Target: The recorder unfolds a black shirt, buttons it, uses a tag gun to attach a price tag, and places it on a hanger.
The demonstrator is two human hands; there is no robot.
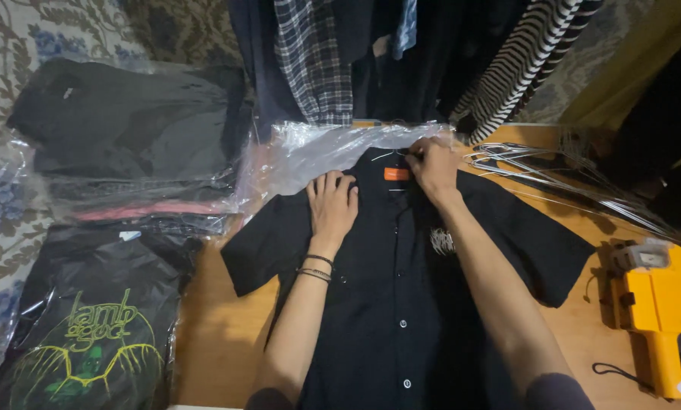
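One black short-sleeved button-up shirt lies spread flat in the middle of the wooden tabletop. The left hand presses flat, fingers spread, beside its collar; the right hand pinches the collar. One bundle of wire hangers sits near the far right corner, one yellow plastic tagging gun at the right edge.

orange collar label, bagged shirts left
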